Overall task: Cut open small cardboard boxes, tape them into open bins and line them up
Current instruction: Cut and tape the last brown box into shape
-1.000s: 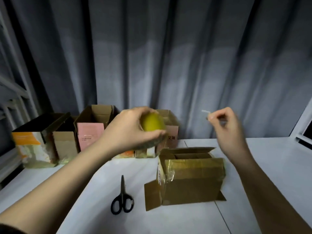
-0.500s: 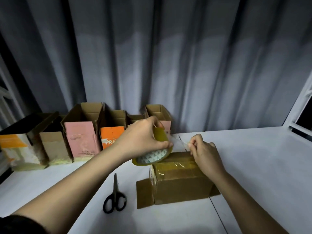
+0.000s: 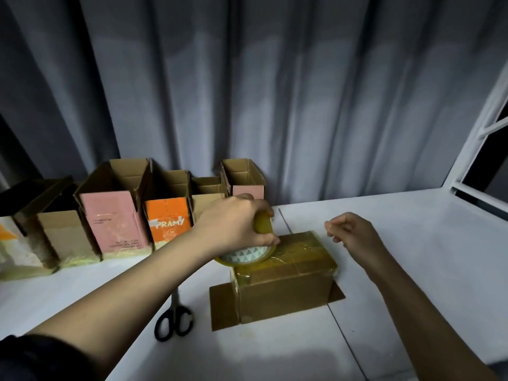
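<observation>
Single view only: the camera is sitting on my head, looking forward and down across the white table (image 3: 412,243) toward the grey curtain (image 3: 275,92) behind it. It is riding close above the table's near edge; my forearms are entering from the bottom corners. Wide-angle lens is bending the window frame (image 3: 478,149) at the table's right end.

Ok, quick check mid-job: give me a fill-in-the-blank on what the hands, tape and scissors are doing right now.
1. The left hand grips the ____ above the cardboard box.
2. The scissors lie on the table to the ____ of that box.
3. The right hand holds ____.
4. The bin printed PRAMY is coloured ____.

Missing words: tape roll; left; nothing; orange
</observation>
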